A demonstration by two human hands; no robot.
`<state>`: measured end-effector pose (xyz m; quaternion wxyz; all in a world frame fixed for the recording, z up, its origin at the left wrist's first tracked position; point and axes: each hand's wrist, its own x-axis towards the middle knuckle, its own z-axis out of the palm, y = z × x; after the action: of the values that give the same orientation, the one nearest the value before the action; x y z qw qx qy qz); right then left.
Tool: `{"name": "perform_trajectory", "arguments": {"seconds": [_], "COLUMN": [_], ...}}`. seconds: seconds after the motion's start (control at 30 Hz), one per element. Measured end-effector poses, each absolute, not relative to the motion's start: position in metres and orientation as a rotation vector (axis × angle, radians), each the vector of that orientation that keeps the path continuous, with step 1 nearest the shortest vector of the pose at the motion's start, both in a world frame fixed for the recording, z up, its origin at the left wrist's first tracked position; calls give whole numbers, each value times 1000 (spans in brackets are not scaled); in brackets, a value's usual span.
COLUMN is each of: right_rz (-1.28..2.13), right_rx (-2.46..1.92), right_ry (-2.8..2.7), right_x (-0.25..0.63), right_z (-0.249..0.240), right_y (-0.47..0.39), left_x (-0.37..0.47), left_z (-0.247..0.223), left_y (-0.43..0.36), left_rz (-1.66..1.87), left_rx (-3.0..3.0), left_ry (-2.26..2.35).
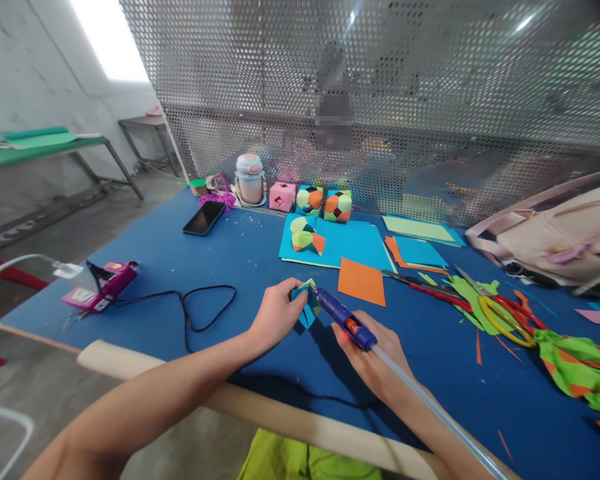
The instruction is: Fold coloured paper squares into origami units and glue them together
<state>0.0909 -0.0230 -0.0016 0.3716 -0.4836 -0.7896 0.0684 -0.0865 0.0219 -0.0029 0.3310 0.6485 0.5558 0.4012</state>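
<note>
My left hand (278, 311) pinches a small folded paper piece (307, 312), blue with some light green, just above the blue table. A dark blue hot glue gun (341, 315) is gripped in my right hand (375, 353), and a long clear glue stick (430, 403) trails out of its back end. The gun's nozzle points at the paper piece and looks close to or touching its upper edge; I cannot tell which. An orange paper square (362, 281) lies just beyond the gun. Behind it, a part-built paper shape (307, 237) rests on blue sheets (355, 243).
Scissors (505, 319) lie among green scraps at right, near a bag (555, 233). Paper cubes (283, 197) and a bottle (251, 180) stand along the mesh panel. A phone (205, 218), a power strip (100, 287) and a black cord (184, 313) occupy the left.
</note>
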Motion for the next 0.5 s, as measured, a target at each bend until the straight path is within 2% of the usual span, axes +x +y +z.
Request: {"name": "perform_trajectory", "arguments": {"seconds": [0.5], "right_rz": [164], "right_rx": [-1263], "right_ry": [-2019], "right_x": [91], "right_z": [0], "right_y": [-24], "left_x": [-86], "left_z": [-3], "left_y": [22], "left_rz": [1039], "left_rx": [1688], "left_ry": [1445]}}
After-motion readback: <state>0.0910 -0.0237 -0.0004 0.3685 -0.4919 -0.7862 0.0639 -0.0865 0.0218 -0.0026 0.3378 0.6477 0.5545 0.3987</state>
